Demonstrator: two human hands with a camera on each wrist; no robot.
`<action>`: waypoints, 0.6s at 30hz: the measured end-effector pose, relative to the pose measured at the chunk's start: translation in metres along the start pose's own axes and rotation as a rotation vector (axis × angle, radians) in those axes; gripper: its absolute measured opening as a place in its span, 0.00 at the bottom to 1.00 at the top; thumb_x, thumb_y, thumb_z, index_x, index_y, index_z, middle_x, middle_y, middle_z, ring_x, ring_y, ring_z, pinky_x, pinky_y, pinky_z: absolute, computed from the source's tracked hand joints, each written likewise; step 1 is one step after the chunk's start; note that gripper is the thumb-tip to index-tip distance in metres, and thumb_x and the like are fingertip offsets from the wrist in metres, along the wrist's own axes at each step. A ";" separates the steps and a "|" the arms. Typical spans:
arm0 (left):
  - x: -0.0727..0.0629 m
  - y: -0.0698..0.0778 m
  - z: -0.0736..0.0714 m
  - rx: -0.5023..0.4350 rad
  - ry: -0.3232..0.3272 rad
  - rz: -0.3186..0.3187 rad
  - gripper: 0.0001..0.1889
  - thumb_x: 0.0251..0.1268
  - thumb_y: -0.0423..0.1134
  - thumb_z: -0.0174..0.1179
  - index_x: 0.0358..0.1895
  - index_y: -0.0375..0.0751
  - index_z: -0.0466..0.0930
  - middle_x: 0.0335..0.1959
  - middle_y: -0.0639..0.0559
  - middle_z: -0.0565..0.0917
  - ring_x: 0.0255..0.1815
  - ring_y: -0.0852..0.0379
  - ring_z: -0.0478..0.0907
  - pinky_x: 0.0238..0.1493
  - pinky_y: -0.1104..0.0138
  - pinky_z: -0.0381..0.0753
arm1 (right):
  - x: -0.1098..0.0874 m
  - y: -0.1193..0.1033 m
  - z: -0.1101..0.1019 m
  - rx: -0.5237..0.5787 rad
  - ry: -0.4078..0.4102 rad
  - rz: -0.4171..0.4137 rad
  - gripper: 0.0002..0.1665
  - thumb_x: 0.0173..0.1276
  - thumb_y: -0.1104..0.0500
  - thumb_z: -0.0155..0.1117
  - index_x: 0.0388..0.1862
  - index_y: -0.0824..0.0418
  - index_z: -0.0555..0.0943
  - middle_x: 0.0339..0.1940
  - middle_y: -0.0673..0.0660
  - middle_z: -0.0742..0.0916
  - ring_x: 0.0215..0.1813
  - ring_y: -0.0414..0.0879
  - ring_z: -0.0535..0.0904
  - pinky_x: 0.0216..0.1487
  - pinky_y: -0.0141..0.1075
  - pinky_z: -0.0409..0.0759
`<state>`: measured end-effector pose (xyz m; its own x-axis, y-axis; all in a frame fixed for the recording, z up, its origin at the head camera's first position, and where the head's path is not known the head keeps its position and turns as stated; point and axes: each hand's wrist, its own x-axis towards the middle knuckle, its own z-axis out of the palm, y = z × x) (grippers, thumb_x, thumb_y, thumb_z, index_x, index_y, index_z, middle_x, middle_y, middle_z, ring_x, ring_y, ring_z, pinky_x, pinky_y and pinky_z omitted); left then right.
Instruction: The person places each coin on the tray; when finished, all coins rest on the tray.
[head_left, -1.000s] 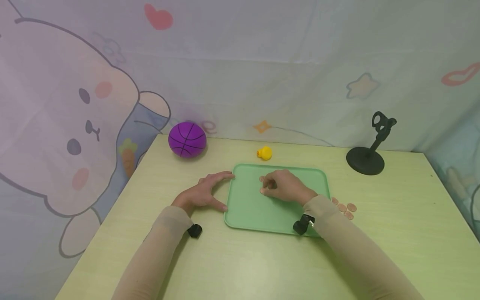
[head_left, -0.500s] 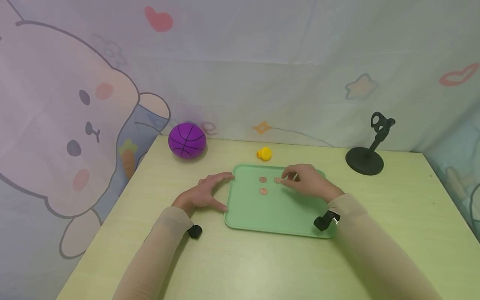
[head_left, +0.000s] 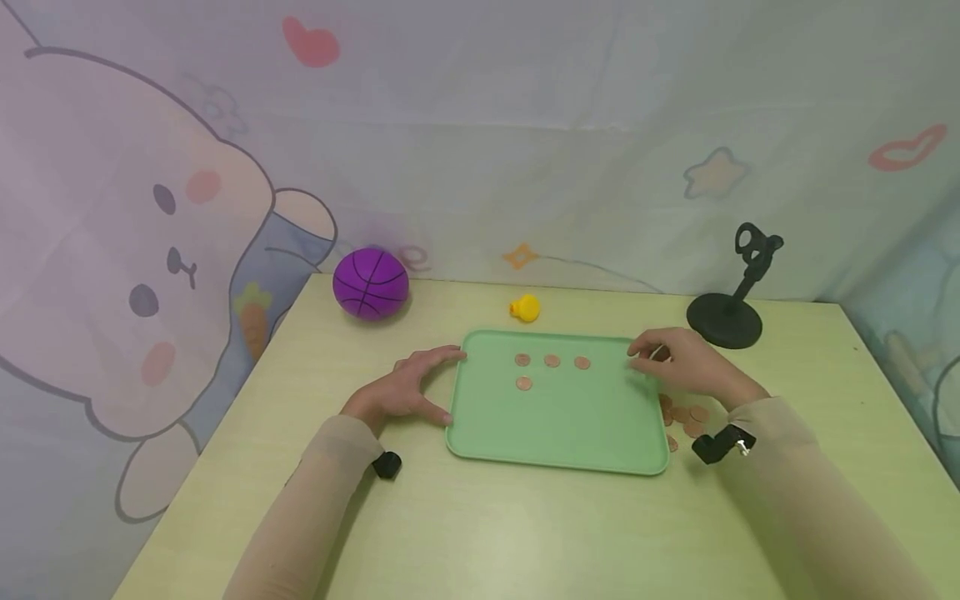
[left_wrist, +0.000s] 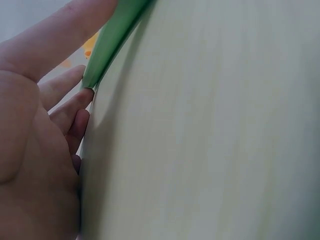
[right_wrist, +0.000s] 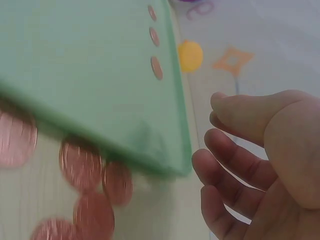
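A light green tray (head_left: 558,425) lies on the table. On it, three copper coins (head_left: 552,361) form a row near the far edge, and one more coin (head_left: 523,383) lies below the leftmost. My left hand (head_left: 401,392) is spread at the tray's left end, its thumb and fingers touching the rim. My right hand (head_left: 678,360) hovers over the tray's far right corner with loosely bent fingers; in the right wrist view nothing is between them. Just below that hand, several loose coins (head_left: 693,428) lie on the table against the tray's right side, some overlapping.
Behind the tray lies a small yellow object (head_left: 528,308). A purple ball (head_left: 371,284) with black lines sits at the back left. Toward the back right stands a black stand (head_left: 724,321) on a round base. A printed cloth (head_left: 480,150) hangs behind the table (head_left: 480,533).
My right hand has moved right, from over the tray's middle to its right corner. The row has grown to three visible coins. My left hand stays at the tray's left end.
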<state>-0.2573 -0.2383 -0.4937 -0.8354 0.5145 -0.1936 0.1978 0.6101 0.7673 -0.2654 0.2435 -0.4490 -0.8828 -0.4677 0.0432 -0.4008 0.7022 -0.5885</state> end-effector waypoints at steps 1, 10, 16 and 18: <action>0.000 0.000 0.000 0.002 0.001 -0.002 0.57 0.41 0.50 0.87 0.80 0.68 0.65 0.85 0.61 0.57 0.83 0.40 0.45 0.79 0.34 0.43 | -0.003 0.003 -0.002 -0.004 0.005 -0.005 0.11 0.74 0.58 0.71 0.50 0.61 0.88 0.38 0.50 0.88 0.41 0.45 0.85 0.45 0.38 0.83; -0.002 -0.001 -0.001 0.019 0.001 0.021 0.57 0.42 0.50 0.87 0.80 0.66 0.64 0.85 0.59 0.57 0.84 0.41 0.46 0.78 0.34 0.42 | -0.026 0.031 -0.014 -0.028 -0.040 0.038 0.07 0.70 0.63 0.72 0.46 0.58 0.89 0.38 0.48 0.90 0.41 0.44 0.85 0.43 0.36 0.83; -0.001 -0.002 0.000 0.020 -0.005 0.022 0.57 0.42 0.51 0.86 0.80 0.68 0.64 0.85 0.60 0.56 0.84 0.42 0.46 0.79 0.34 0.42 | -0.044 0.048 -0.020 0.057 -0.167 0.071 0.11 0.66 0.67 0.72 0.47 0.60 0.88 0.38 0.49 0.91 0.38 0.42 0.84 0.41 0.33 0.81; 0.000 -0.003 0.000 0.022 -0.006 0.020 0.57 0.42 0.51 0.86 0.80 0.68 0.64 0.85 0.60 0.56 0.84 0.43 0.46 0.79 0.34 0.42 | -0.049 0.052 -0.022 0.100 -0.211 0.069 0.10 0.67 0.67 0.73 0.47 0.62 0.87 0.35 0.49 0.90 0.36 0.41 0.84 0.41 0.32 0.81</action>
<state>-0.2577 -0.2407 -0.4960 -0.8281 0.5302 -0.1823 0.2254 0.6126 0.7576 -0.2483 0.3143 -0.4642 -0.8324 -0.5298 -0.1627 -0.3064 0.6846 -0.6615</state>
